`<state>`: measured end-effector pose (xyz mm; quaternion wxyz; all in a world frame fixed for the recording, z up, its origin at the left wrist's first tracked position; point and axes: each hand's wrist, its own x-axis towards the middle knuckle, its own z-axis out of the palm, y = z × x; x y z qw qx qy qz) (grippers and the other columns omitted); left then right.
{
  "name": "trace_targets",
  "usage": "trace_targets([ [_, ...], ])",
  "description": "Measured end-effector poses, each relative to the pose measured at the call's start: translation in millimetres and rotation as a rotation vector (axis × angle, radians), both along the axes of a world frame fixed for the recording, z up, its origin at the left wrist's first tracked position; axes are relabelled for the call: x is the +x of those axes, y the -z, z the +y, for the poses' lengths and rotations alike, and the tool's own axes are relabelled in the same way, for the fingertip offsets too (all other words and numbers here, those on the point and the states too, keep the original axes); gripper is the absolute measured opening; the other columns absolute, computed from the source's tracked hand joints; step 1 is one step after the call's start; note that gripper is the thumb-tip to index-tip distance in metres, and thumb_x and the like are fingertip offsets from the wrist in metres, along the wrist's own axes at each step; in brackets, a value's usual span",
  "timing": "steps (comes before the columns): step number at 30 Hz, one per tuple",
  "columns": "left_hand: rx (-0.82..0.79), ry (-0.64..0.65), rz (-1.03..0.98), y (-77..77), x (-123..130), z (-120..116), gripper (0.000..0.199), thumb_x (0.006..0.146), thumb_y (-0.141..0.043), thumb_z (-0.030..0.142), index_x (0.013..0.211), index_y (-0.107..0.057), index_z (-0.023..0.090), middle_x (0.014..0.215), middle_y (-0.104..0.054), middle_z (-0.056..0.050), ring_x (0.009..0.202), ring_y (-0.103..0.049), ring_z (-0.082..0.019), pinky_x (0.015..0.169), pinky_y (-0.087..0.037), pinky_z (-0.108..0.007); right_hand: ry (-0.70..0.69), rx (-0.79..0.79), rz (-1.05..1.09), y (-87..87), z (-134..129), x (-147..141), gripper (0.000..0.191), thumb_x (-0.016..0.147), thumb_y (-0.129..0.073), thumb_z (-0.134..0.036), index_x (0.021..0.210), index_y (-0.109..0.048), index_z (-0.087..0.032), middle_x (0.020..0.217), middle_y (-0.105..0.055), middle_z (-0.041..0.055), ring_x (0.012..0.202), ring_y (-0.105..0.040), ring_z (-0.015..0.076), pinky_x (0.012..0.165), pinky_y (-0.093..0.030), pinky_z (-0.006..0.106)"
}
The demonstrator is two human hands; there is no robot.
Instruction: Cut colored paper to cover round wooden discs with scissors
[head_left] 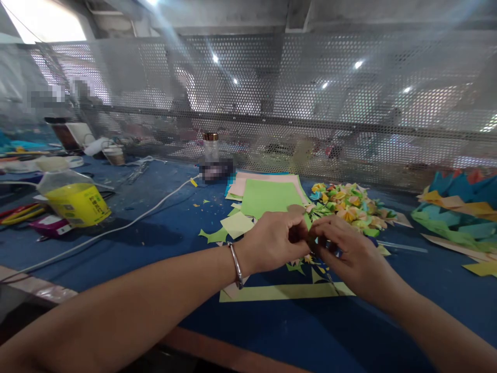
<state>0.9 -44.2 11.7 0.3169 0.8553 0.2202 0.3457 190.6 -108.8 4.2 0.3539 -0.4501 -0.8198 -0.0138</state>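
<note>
My left hand (272, 241), with a silver bracelet at its wrist, is closed in a pinch. Its fingertips meet those of my right hand (345, 246), also pinched. A small, shadowed piece of paper (296, 209) shows just above the left fingers; most of what lies between the fingertips is hidden. Below the right hand a thin metal tip (333, 284) points down, and a dark blue bit shows behind that hand. Beneath both hands are paper scraps (295, 268) and a pale green paper strip (279, 293). Pale yellow square papers (236, 225) lie left of the fingers.
Green sheets (272, 194) lie stacked on pink ones. Folded paper pieces (353, 204) are heaped behind my right hand. A layered paper form (458, 207) stands far right. A yellow-labelled bottle (73, 194) and a white cable (151, 207) are left. A perforated screen (252, 98) borders the table.
</note>
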Motion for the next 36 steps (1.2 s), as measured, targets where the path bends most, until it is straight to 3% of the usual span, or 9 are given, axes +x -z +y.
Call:
trace_targets([
  [8, -0.064, -0.005, 0.126, -4.1, -1.8, 3.6, 0.007, 0.070, -0.064, 0.013, 0.069, -0.058, 0.016, 0.063, -0.059, 0.003, 0.062, -0.052, -0.010, 0.056, -0.036, -0.022, 0.005, -0.095, -0.087, 8.6, 7.0, 4.9, 0.009, 0.095, -0.049, -0.016, 0.092, -0.055, -0.022, 0.097, -0.059, 0.0089, 0.085, -0.060, 0.0237, 0.069, -0.050, 0.035],
  [22, 0.023, 0.030, 0.064, -3.7, -2.4, 4.0, 0.007, 0.073, -0.063, 0.016, 0.072, -0.057, 0.017, 0.063, -0.057, 0.005, 0.060, -0.050, -0.008, 0.057, -0.036, -0.021, 0.003, 0.011, -0.010, -0.4, 2.1, -1.0, 0.011, 0.090, -0.051, -0.014, 0.088, -0.055, -0.024, 0.092, -0.066, 0.0078, 0.085, -0.064, 0.0231, 0.070, -0.052, 0.033],
  [28, 0.034, -0.024, 0.071, -1.8, 0.1, 3.8, 0.008, 0.074, -0.062, 0.016, 0.071, -0.055, 0.018, 0.065, -0.058, 0.004, 0.061, -0.051, -0.010, 0.056, -0.034, -0.022, 0.037, -0.001, -0.007, 1.8, 3.6, 0.0, 0.012, 0.089, -0.051, -0.014, 0.090, -0.058, -0.024, 0.097, -0.068, 0.0096, 0.089, -0.066, 0.0243, 0.072, -0.054, 0.035],
  [36, 0.122, -0.079, 0.145, -4.3, 1.4, 0.3, 0.008, 0.076, -0.060, 0.018, 0.072, -0.052, 0.019, 0.062, -0.058, 0.003, 0.057, -0.051, -0.011, 0.053, -0.031, -0.024, 0.058, 0.009, -0.013, 2.4, 4.5, -3.2, 0.012, 0.093, -0.050, -0.017, 0.086, -0.059, -0.023, 0.092, -0.068, 0.0084, 0.080, -0.065, 0.0218, 0.063, -0.051, 0.031],
])
